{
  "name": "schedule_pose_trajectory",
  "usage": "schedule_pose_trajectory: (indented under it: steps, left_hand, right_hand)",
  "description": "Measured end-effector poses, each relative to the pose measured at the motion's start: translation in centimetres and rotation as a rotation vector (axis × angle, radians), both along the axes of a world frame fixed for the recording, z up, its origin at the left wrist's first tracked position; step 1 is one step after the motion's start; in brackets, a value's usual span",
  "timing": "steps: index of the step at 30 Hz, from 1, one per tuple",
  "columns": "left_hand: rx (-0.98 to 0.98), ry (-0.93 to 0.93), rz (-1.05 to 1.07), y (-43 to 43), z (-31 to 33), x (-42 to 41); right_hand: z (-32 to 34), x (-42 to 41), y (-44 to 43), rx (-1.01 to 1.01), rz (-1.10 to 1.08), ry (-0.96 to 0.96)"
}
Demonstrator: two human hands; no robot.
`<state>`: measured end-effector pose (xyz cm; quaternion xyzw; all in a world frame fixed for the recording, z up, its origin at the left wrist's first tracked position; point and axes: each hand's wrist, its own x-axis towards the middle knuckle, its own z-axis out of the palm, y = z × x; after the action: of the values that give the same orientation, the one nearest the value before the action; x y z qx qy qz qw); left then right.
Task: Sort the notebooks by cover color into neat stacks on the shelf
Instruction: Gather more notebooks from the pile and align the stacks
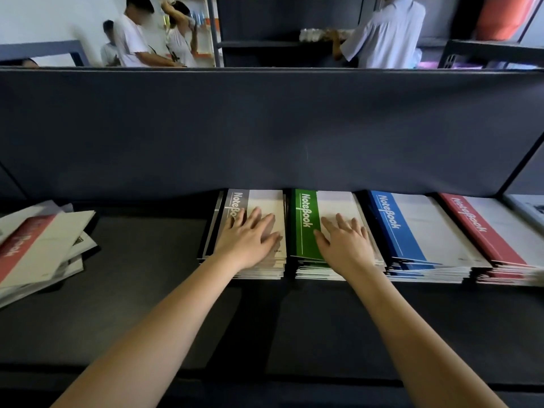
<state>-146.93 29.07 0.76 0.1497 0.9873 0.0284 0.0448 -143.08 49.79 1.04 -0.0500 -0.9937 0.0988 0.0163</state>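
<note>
Four notebook stacks lie side by side on the dark shelf [147,260]: a grey-covered stack [266,201], a green stack [306,225], a blue stack [412,228] and a red stack [482,228]. My left hand [250,235] rests flat, fingers spread, on top of the grey stack. On the green stack my right hand [344,242] lies flat in the same way. Neither hand holds anything. A loose, untidy pile of notebooks [38,248], a red-covered one on top, sits at the shelf's far left.
A dark shelf board [265,128] overhangs the stacks and hides their far ends. Bare shelf lies between the loose pile and the grey stack. Another item [527,207] sits at the far right edge. Several people stand beyond the shelf unit.
</note>
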Motion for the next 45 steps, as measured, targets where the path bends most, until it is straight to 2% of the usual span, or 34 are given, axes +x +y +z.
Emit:
schedule_pose_trajectory:
  steps: [12, 20, 24, 27, 31, 36, 45]
  left_hand:
    - [0.035, 0.017, -0.032, -0.3, 0.0, 0.3]
    - [0.025, 0.033, -0.022, -0.3, -0.6, 0.1]
    - [0.046, 0.242, -0.027, -0.1, 0.0, 1.1]
    - [0.071, 0.45, -0.08, -0.3, 0.6, 2.5]
    - [0.191, 0.394, 0.118, -3.5, 1.4, 4.8]
    - [0.166, 0.331, 0.328, -10.4, 1.5, 8.1]
    - [0.151, 0.232, 0.589, -18.4, 1.0, 13.3]
  right_hand:
    - [-0.2, -0.5, 0.4, 0.0, 0.0, 0.057]
    - [0.3, -0.6, 0.9, 0.026, 0.059, -0.009]
    - [1.3, -1.2, 0.7, 0.05, 0.084, -0.074]
    - [2.3, -1.9, -0.8, 0.008, 0.148, -0.001]
    - [2.3, -2.5, -4.9, -0.111, 0.305, 0.095]
    - [2.2, -2.3, -12.3, -0.225, 0.543, 0.046]
    - [2.4, -0.1, -22.4, -0.293, 0.834, -0.039]
